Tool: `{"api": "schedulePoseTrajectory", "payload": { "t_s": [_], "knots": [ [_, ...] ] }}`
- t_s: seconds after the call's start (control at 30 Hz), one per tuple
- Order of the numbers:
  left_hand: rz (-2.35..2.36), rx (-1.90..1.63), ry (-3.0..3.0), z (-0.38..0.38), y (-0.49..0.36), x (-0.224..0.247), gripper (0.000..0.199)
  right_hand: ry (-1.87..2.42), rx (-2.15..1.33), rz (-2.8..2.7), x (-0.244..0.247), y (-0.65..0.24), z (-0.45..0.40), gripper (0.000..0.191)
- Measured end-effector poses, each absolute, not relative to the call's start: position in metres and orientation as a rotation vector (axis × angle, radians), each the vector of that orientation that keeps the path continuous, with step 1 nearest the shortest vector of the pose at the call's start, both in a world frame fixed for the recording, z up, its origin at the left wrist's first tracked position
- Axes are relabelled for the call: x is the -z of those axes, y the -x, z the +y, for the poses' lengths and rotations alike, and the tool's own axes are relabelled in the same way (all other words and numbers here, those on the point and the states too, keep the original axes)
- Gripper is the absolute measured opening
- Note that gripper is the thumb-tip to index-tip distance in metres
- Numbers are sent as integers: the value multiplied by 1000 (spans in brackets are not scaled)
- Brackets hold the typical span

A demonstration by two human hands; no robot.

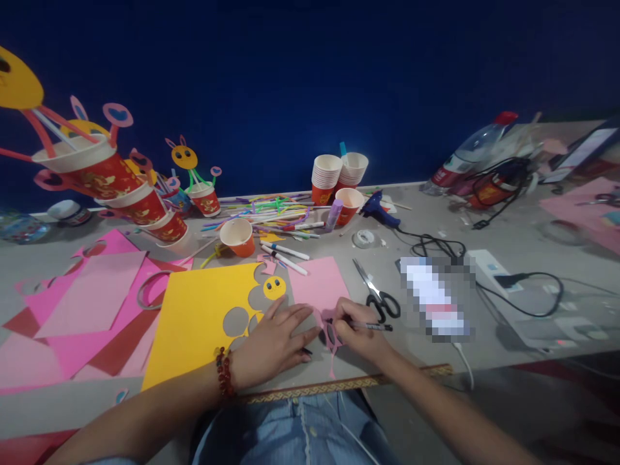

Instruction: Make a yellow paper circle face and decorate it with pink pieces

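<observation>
My right hand (pixel 359 329) grips a pen (pixel 376 327) over a strip of pink paper (pixel 333 354) with cut-out holes, near the table's front edge. Flat on the table to its left lies my left hand (pixel 271 345), fingers spread and fingertips at the edge of the pink paper. Something small and dark shows by its thumb, too small to name. A larger pink sheet (pixel 322 281) is just beyond both hands. Past the left fingertips is a round yellow face cut-out (pixel 274 287), beside a yellow sheet (pixel 194 316) with round holes.
Scissors (pixel 375 294) and a phone (pixel 433 297) lie to the right. Behind are pipe cleaners (pixel 271 210), paper cups (pixel 237 237), markers (pixel 285 258) and a blue glue gun (pixel 380 210) with its cable. Decorated cups (pixel 101 171) stand at left over pink sheets (pixel 92 297).
</observation>
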State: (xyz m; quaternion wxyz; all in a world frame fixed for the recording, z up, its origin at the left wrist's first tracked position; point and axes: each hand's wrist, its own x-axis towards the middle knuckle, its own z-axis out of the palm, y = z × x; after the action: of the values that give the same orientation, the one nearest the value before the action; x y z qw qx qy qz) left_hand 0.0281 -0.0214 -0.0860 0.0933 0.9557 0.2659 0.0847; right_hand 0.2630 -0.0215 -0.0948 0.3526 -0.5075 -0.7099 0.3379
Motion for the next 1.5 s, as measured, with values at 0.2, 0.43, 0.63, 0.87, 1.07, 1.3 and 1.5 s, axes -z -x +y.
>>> {"api": "schedulePoseTrajectory", "payload": {
  "t_s": [0.2,0.43,0.63,0.87,1.07,1.3,1.5],
  "knots": [
    [792,-237,-2831,-22,-28,87,49,1303,-888,-1843,95,-263,-22,14],
    [798,-231,-2827,-22,-28,87,49,1285,-893,-1852,93,-263,-21,15],
    [792,-252,-2826,-22,-28,87,49,1263,-884,-1865,93,-263,-22,15],
    [793,-230,-2814,-21,-28,86,51,1260,-919,-1835,93,-263,-22,14],
    [785,-262,-2820,-21,-28,85,49,1262,-913,-1836,93,-263,-22,13],
    [797,-241,-2811,-22,-28,85,50,1264,-939,-1840,92,-262,-22,14],
    [782,-240,-2807,-21,-28,84,49,1250,-934,-1739,95,-264,-24,16]
  ]
}}
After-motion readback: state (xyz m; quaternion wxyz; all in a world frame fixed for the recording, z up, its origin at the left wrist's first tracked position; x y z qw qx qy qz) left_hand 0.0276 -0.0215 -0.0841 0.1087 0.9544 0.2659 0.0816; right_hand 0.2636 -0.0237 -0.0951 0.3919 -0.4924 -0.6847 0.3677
